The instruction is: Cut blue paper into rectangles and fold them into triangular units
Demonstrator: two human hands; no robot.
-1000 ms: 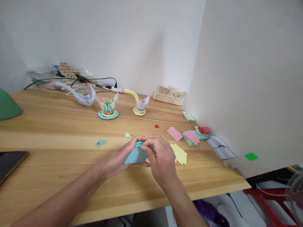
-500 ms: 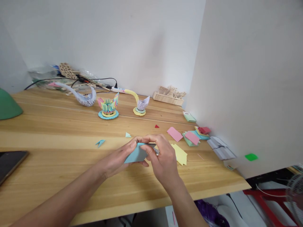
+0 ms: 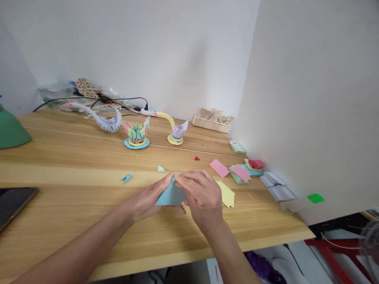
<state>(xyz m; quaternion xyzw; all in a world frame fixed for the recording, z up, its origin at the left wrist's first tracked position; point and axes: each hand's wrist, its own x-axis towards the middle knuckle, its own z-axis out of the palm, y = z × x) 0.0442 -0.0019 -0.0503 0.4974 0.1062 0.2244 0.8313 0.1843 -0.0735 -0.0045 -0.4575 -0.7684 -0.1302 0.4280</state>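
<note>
A piece of blue paper (image 3: 169,195), with a folded, slanting top, is held above the table between both hands. My left hand (image 3: 152,197) grips its left side, thumb along the upper edge and fingers behind. My right hand (image 3: 204,193) pinches the paper at its top corner and covers its right part. Left of the hands on the table lies a small folded blue paper piece (image 3: 126,179). Just beyond them are a pale green folded piece (image 3: 160,169) and a small red one (image 3: 197,158).
Yellow paper sheets (image 3: 226,194), pink paper (image 3: 219,168), and a white paper stack (image 3: 277,186) lie to the right. Behind stand a white paper swan (image 3: 109,123), a multicoloured paper model (image 3: 137,136) and a yellow-necked swan (image 3: 179,131). A phone (image 3: 16,203) lies at left.
My right fingers have moved from the paper's right side up to its top corner, closing together there. The paper's upper right part is now folded down. My left hand keeps its grip.
</note>
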